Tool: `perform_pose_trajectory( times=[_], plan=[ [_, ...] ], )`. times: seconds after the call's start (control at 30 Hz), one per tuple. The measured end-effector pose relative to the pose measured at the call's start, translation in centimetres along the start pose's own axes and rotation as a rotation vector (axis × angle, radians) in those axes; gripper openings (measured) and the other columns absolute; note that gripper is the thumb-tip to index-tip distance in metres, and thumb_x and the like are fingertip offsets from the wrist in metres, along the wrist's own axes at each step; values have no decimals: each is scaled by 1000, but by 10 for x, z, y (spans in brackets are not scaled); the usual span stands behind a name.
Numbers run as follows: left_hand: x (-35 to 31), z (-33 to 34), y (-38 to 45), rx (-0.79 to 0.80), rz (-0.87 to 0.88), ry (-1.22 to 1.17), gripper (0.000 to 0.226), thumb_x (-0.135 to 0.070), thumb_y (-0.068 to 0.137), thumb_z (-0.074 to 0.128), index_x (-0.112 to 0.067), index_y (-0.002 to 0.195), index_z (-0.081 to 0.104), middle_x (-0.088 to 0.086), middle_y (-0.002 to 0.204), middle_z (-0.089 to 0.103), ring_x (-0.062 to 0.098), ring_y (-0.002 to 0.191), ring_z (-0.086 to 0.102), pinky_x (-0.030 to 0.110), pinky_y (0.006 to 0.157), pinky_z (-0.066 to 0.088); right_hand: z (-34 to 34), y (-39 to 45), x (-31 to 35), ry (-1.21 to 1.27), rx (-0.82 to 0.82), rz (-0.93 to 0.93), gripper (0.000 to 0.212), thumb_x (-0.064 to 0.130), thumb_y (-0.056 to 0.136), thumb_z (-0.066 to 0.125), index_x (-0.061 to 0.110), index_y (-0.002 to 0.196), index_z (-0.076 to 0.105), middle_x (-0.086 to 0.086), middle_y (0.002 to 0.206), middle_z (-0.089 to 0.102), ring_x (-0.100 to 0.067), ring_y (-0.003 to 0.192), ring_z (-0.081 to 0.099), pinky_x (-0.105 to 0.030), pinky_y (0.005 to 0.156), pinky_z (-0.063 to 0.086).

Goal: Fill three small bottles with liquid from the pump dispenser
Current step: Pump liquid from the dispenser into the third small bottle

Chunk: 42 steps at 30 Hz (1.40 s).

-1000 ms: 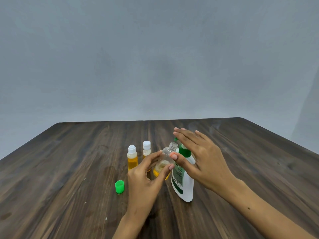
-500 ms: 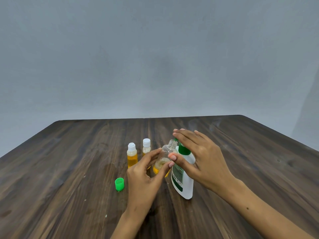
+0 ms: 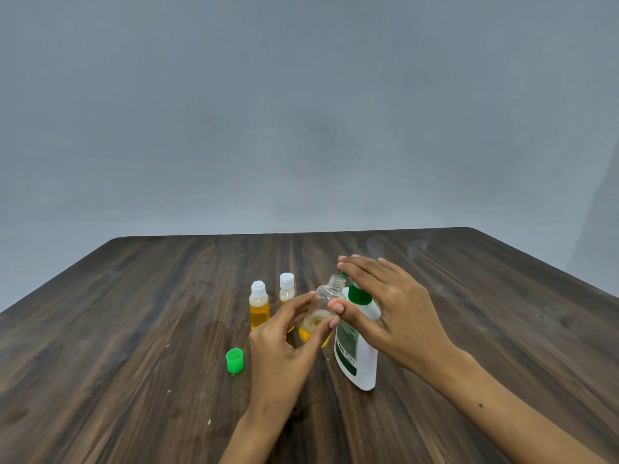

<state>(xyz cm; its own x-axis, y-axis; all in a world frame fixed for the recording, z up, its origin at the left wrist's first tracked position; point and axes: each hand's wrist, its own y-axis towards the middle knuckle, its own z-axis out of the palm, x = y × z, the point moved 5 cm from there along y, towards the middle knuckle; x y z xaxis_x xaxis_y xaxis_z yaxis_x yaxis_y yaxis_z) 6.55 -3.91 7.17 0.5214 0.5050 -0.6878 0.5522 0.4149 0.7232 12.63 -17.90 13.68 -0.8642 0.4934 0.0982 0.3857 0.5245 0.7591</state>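
Note:
A white pump dispenser (image 3: 360,356) with a green collar stands on the wooden table (image 3: 134,329). My right hand (image 3: 388,309) lies flat over its pump head, thumb against the bottle's shoulder. My left hand (image 3: 284,339) grips a small clear open bottle (image 3: 326,299), tilted with its neck under the green nozzle; yellow liquid sits in its bottom. Two small bottles with white caps stand behind: one (image 3: 259,308) with yellow liquid, the other (image 3: 287,289) partly hidden by my left hand.
A loose green cap (image 3: 234,360) lies on the table left of my left hand. The table's far edge runs in front of a plain grey wall.
Both hands and the bottles hold nearly the same pose. The camera view has shifted slightly, so everything sits a little higher in the frame than one second ago.

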Motion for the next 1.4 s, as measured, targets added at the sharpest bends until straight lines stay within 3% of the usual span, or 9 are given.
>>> perform_pose_trajectory(
  times=[0.17,0.8,0.97,1.13,1.4],
  plan=[
    [2,0,0,13,-3,8,46,-41,73,76,-14,109,71,-10,101,74,3,97,69,19,84,55,-1,2,-1,-6,23,-12,73,70,90,27,16,126,60,6,134,55,-8,126,47,-30,107,32],
    [-2,0,-2,17,-5,-3,42,-35,73,77,-15,109,71,-11,101,74,3,97,69,18,83,55,0,0,-1,-4,23,16,71,70,90,27,18,122,63,6,127,60,-8,120,53,-29,103,36],
    [-2,0,-1,14,5,10,42,-32,73,79,-13,109,71,-10,102,74,3,97,69,19,83,55,-2,3,-1,-24,55,3,74,71,89,24,18,127,59,7,134,55,-6,126,46,-28,107,29],
    [-2,0,-1,13,-8,-3,42,-33,73,78,-13,109,71,-9,101,74,2,97,69,19,83,55,0,-1,0,4,38,19,73,71,90,25,18,123,62,8,128,59,-6,122,50,-29,105,34],
    [-3,-1,-1,14,2,10,42,-34,73,78,-14,109,71,-10,102,74,2,97,69,18,83,55,-3,3,1,-24,51,1,71,69,90,26,18,124,61,8,131,57,-6,125,47,-27,107,29]
  ],
)
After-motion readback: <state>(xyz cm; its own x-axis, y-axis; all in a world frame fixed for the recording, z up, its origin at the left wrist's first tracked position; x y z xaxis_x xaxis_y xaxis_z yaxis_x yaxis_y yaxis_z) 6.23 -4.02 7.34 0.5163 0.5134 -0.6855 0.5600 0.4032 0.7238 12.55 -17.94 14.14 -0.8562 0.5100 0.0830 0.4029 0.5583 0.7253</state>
